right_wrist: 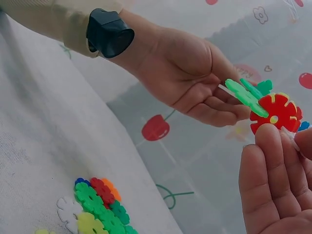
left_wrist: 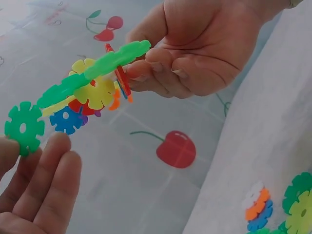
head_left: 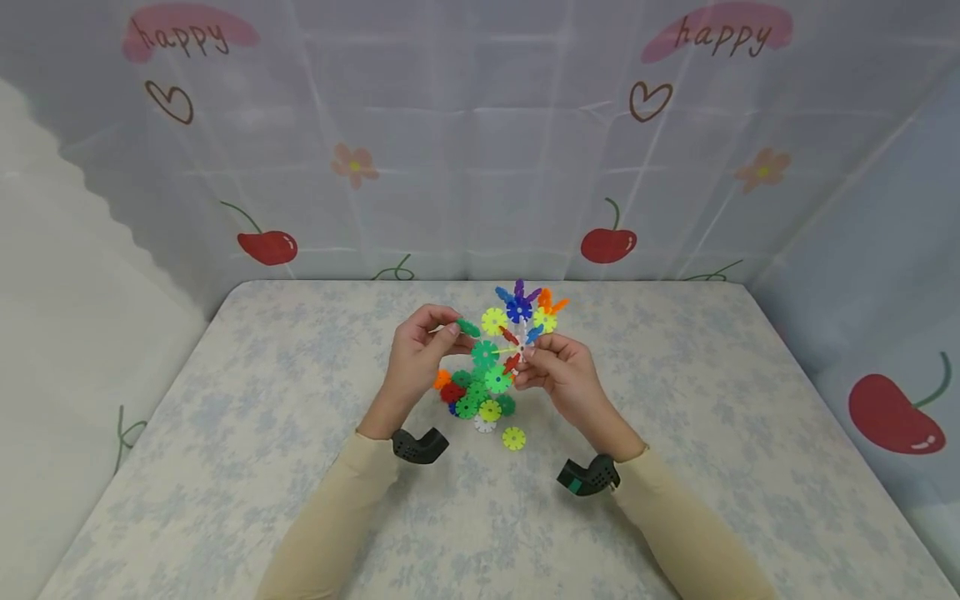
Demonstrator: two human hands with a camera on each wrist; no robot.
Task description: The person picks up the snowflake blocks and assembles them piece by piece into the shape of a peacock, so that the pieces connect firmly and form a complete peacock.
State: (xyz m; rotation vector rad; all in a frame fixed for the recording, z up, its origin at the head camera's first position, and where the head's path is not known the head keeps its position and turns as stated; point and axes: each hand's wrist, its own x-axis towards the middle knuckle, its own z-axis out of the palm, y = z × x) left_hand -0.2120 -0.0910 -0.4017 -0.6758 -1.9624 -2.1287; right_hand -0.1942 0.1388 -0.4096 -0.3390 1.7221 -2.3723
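Note:
Between both hands is a joined cluster of notched flower-shaped plastic discs in green, yellow, red, blue, purple and orange. My left hand [head_left: 415, 354] pinches a green disc [left_wrist: 23, 127] at the cluster's left side, between thumb and fingers. That disc touches or joins the green part beside it; which of the two I cannot tell. On the other side, my right hand [head_left: 564, 367] grips the cluster by a white disc [head_left: 522, 348]. A red disc [right_wrist: 274, 113] faces the right wrist camera, just above the right fingertips. The whole cluster is held above the table.
A pile of loose discs [head_left: 477, 390], mostly green with red, orange, blue and white, lies on the table just below the hands. One yellow disc [head_left: 513, 438] lies apart, nearer to me. The patterned tablecloth [head_left: 247, 400] ends at a curtain [head_left: 465, 167] behind.

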